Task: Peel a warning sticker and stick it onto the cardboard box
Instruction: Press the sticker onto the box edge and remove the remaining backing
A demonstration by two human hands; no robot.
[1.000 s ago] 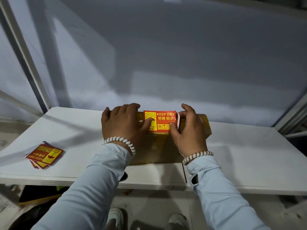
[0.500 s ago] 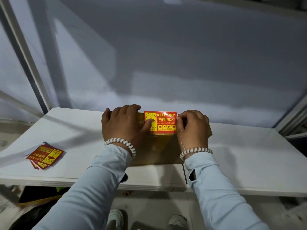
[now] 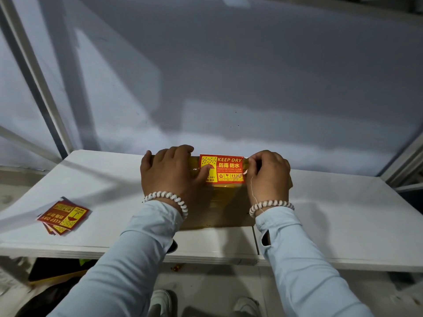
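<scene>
Box [image 3: 217, 209]: a tape-wrapped cardboard carton, laid on the white bench [image 3: 332, 213] near its middle, partly covered by both forearms.
Sticker [image 3: 225, 169]: a red and yellow "KEEP DRY" label, laid flat on the far part of the box top between the two hands; the print is read upright from the head view.
Left hand [image 3: 170, 172]: laid palm down on the left part of the box, fingers extended over the far edge; the thumb is pressed on the sticker's lower left corner.
Right hand [image 3: 269, 173]: fingers are curled at the sticker's right edge, where a small pale strip is pinched; whether this is backing or the sticker's own edge cannot be told.
Stack [image 3: 64, 217]: several like stickers, fanned on the bench's left side, well apart from the box.
Bracelets: a white beaded band is worn on each wrist above pale blue sleeves.
Shoes [image 3: 160, 303]: seen on the floor below the bench edge.
</scene>
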